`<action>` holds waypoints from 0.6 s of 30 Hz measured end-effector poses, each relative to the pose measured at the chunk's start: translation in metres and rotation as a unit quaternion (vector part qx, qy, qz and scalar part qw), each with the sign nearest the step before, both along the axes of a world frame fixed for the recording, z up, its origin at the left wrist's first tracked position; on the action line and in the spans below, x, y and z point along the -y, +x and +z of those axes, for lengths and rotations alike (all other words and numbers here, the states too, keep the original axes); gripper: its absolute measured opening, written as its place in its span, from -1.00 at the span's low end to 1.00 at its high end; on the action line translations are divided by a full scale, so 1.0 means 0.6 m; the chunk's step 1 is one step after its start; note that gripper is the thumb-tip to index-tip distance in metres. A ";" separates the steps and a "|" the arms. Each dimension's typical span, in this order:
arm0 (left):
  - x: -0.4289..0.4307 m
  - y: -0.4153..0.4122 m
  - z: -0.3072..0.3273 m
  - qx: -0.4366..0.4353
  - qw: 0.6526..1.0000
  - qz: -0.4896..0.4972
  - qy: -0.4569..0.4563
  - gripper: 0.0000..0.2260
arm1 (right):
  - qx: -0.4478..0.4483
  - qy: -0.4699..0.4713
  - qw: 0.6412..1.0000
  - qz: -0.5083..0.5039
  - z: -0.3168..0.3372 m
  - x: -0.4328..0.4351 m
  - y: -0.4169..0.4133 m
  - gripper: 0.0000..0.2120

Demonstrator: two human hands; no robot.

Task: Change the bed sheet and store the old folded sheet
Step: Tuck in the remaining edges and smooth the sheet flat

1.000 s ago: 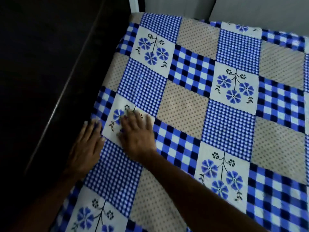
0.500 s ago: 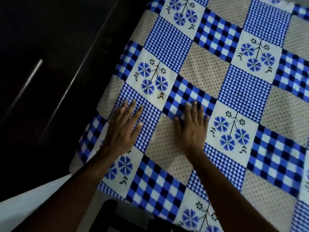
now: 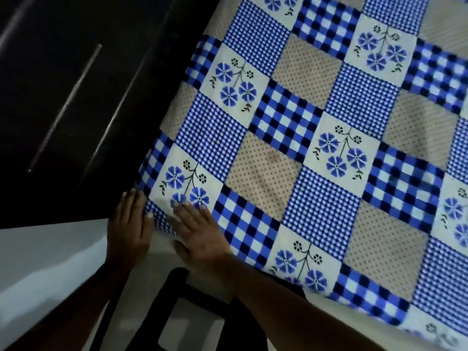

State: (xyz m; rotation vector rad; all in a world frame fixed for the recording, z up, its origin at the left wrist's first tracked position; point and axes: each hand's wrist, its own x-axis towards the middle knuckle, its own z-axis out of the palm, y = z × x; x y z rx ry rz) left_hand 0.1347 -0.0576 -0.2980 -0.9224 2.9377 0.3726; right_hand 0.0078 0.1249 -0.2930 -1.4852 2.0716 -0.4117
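Note:
A patchwork bed sheet [image 3: 316, 138] in blue checks, beige dots and white squares with blue flowers lies spread flat over the bed. My left hand [image 3: 129, 229] lies at the sheet's near left corner, fingers straight along the edge. My right hand [image 3: 200, 234] presses flat on the sheet just right of that corner, fingertips on a flower square. Neither hand holds anything. No folded sheet is in view.
A dark wardrobe [image 3: 63, 97] with long metal handles stands close along the bed's left side. A black stool or frame [image 3: 187, 312] stands on the pale floor [image 3: 45, 262] under my arms at the bed's foot.
Both hands slid down the sheet from the middle of the left side to the near left corner. They are close together again, and the view has shifted to the bed's foot.

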 end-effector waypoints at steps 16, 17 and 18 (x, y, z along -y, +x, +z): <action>-0.516 -0.548 -0.028 -0.096 0.926 -0.363 0.049 -0.49 | -0.137 0.155 0.845 -0.492 -0.024 -0.610 -0.433 -0.39; -0.557 -0.555 -0.030 -0.089 0.923 -0.371 0.046 -0.49 | -0.132 0.157 0.838 -0.506 -0.026 -0.654 -0.418 -0.39; -0.605 -0.556 -0.035 -0.078 0.922 -0.376 0.045 -0.49 | -0.128 0.157 0.829 -0.522 -0.029 -0.709 -0.396 -0.40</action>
